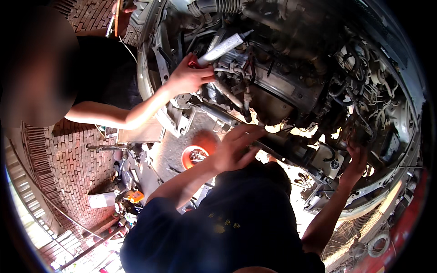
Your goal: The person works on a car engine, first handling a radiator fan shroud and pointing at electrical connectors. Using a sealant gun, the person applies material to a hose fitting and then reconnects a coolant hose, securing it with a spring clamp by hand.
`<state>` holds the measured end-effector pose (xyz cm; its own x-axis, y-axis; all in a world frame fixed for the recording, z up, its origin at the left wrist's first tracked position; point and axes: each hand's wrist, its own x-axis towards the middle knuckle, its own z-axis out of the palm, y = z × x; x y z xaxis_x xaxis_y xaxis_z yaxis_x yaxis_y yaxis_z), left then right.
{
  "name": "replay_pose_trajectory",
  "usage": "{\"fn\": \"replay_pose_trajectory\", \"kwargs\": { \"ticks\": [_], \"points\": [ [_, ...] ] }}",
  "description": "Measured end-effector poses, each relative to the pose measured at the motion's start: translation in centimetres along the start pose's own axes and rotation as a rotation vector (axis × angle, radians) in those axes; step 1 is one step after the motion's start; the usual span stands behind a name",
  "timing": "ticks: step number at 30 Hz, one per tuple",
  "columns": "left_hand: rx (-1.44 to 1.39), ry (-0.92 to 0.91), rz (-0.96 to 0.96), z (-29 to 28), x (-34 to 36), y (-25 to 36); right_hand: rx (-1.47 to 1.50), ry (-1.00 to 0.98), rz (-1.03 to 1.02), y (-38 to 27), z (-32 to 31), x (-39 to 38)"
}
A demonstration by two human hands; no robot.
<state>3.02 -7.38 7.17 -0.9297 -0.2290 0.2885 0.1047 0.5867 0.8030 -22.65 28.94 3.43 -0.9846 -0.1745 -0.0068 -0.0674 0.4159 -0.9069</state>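
My left hand (234,148) reaches over the engine bay's front crossmember (284,154), its fingers extended and thumb apart, touching or just above it. My right hand (353,164) reaches up among dark parts and hoses at the bay's right front, fingers apart, their tips partly in shadow. Above them is the engine (287,86) with pipes (230,93) and hoses. A co-worker's hand (186,79) grips a white sealant tube (221,50) in a red-handled applicator over the engine's left side.
The co-worker (100,73) stands at the left; another hand (128,10) holds orange-handled tools up there. An orange bucket (186,159) with small items sits on the floor (170,145). Brick paving (86,168), a pale bin (100,200), scattered tools and a fan (339,241) surround the car.
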Motion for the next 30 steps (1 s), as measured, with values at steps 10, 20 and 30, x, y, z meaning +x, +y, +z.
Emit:
{"fn": "replay_pose_trajectory", "kwargs": {
  "ticks": [10, 20, 30],
  "points": [
    [0.695, -0.062, 0.042, -12.3, 17.5, -3.9, -0.105, -0.31, -0.461, -10.6, 7.8, -3.5],
    [0.526, -0.782, -0.47, -9.7, 24.5, -14.2, -0.056, -0.535, -0.445, -9.9, 9.3, -8.7],
    [0.421, -0.387, -0.284, -11.5, 22.2, -3.1, 0.01, -0.616, -0.397, -8.7, 10.3, -10.5]
  ]
}}
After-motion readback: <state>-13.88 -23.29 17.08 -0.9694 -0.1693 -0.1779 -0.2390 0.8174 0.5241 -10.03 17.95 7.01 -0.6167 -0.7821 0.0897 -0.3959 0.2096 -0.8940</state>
